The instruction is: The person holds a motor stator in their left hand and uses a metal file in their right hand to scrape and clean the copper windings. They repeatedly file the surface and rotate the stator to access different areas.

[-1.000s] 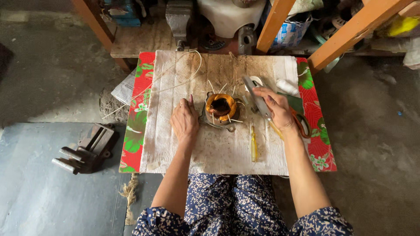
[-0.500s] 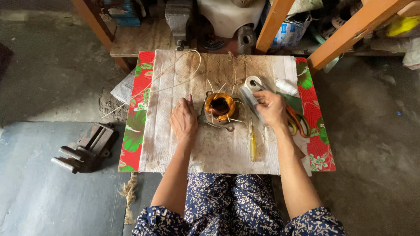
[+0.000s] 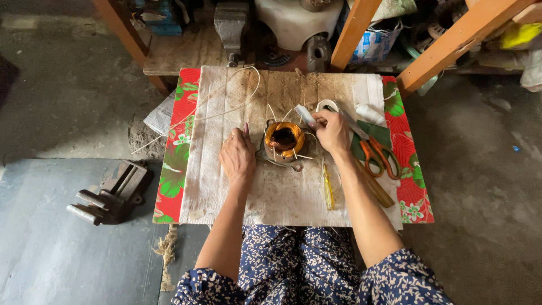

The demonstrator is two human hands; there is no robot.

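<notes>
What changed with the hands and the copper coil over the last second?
The right hand drew in leftward from beside the orange-handled scissors toward the copper coil, its fingers pinching a thin pale strip. The left hand stayed flat beside the coil; coil, scissors and yellow screwdriver kept their places.

A crumpled white-and-blue printed plastic bag point(image 3: 377, 44) is sitting on the low shelf at the top of the view, wedged just right of the slanted orange wooden beam point(image 3: 354, 35). A bright yellow packet point(image 3: 518, 34) is lying near the top right edge, too blurred to tell more. No signs or screens are showing.
</notes>
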